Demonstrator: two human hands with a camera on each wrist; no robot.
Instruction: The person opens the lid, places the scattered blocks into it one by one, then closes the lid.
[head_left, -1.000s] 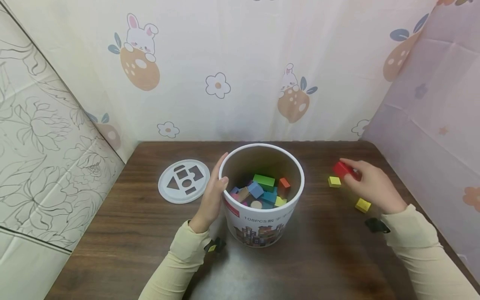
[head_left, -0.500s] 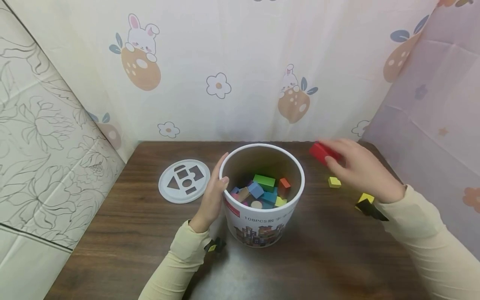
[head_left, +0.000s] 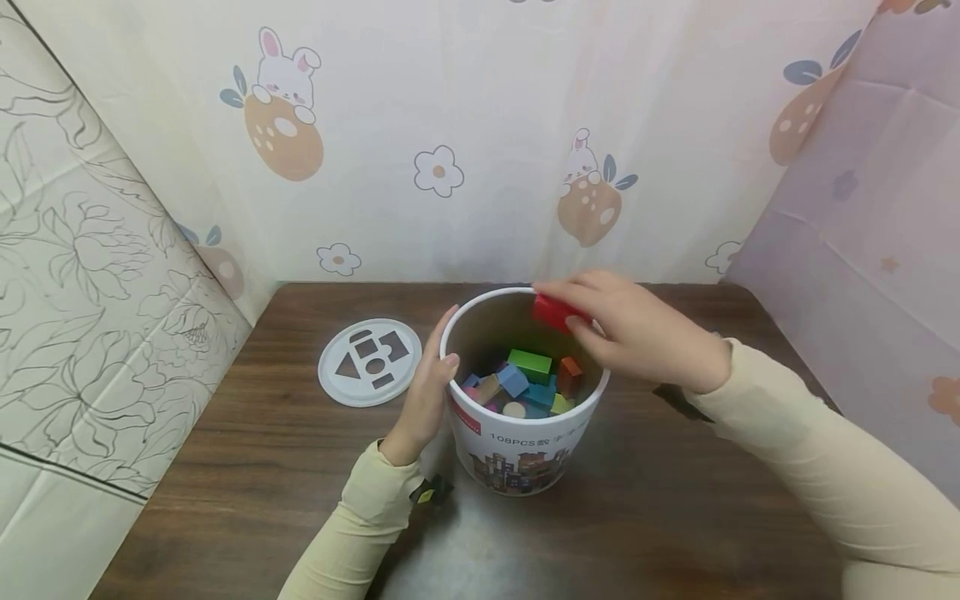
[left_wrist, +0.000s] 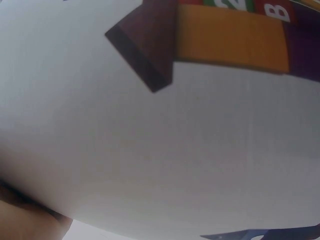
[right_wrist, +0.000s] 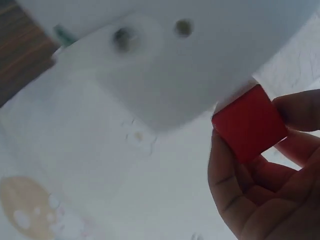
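A white bucket (head_left: 489, 433) of coloured building blocks (head_left: 530, 365) stands on the table in the head view. My left hand (head_left: 422, 398) grips its left side, thumb over the rim and fingers along the outside. Printed bucket wall (left_wrist: 200, 135) fills most of the left wrist view. Over the bucket's back right rim, my right hand (head_left: 637, 329) pinches a red block (head_left: 553, 313) between thumb and fingers. The right wrist view shows a square face of that red block (right_wrist: 250, 124), the fingers around it.
A white lid (head_left: 360, 393) with shaped cutouts lies left of the bucket on the dark wooden table (head_left: 247, 467). Patterned curtain (head_left: 487, 117) hangs along the table's back edge. The right hand and sleeve hide the spot of two small yellow blocks.
My right hand has lifted the red block from the table's right side and carried it left to the bucket opening. The left hand keeps its hold on the bucket.
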